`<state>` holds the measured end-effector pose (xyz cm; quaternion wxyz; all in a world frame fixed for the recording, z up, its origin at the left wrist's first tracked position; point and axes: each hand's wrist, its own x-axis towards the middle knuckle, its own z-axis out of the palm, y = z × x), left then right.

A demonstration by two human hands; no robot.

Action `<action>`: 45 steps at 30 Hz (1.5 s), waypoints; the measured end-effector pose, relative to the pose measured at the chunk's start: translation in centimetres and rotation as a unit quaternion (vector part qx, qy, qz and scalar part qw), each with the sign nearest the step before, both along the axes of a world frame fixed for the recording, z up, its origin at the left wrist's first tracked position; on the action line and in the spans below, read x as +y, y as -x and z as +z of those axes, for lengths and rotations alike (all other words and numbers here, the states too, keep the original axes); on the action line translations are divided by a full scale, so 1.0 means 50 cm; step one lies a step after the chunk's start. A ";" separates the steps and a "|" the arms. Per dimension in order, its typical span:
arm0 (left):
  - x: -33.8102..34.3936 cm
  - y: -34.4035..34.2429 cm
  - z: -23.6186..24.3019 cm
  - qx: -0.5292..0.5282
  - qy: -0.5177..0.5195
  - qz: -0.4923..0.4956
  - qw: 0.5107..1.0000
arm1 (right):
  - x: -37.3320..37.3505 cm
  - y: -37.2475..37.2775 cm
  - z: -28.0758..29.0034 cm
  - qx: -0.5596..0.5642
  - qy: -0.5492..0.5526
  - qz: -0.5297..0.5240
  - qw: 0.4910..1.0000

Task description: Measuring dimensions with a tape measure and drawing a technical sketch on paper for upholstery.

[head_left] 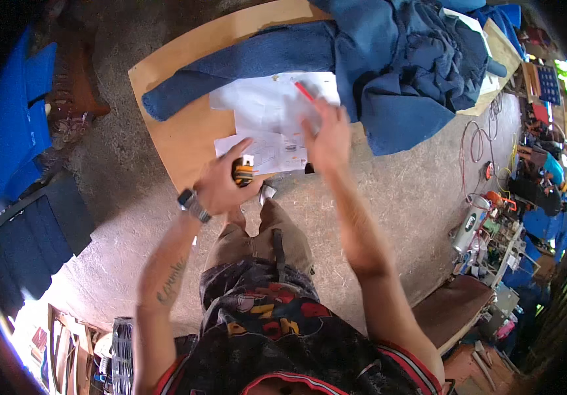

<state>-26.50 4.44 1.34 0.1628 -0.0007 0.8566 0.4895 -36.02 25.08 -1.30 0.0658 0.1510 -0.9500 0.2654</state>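
My left hand (pixel 219 185) is closed round a yellow and black tape measure (pixel 243 173), its index finger stretched out over the near left part of some white paper sheets (pixel 257 99). Over the right side of the paper is my right hand (pixel 329 141), smeared by motion, gripping a thin red pen or pencil (pixel 304 91) that points up and left. Faint lines and print mark the sheets, which lie on a tan board (pixel 194 135). Along their far side runs a folded strip of blue cloth (pixel 257 52), and a crumpled heap of the same cloth (pixel 422 66) covers the board's right part.
Stacked dark panels (pixel 36 224) and blue sheeting (pixel 7 131) are at the left. On the concrete floor (pixel 415 217) at the right lie a coiled hose (pixel 474 148) and a silver tank (pixel 469 229). A brown padded bench (pixel 451 309) stands lower right. People (pixel 550 171) are far right.
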 end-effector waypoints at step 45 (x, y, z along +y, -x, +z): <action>-0.020 0.139 -0.040 -0.051 0.288 -0.265 0.919 | -0.090 0.033 -0.144 -0.185 0.421 -0.036 0.887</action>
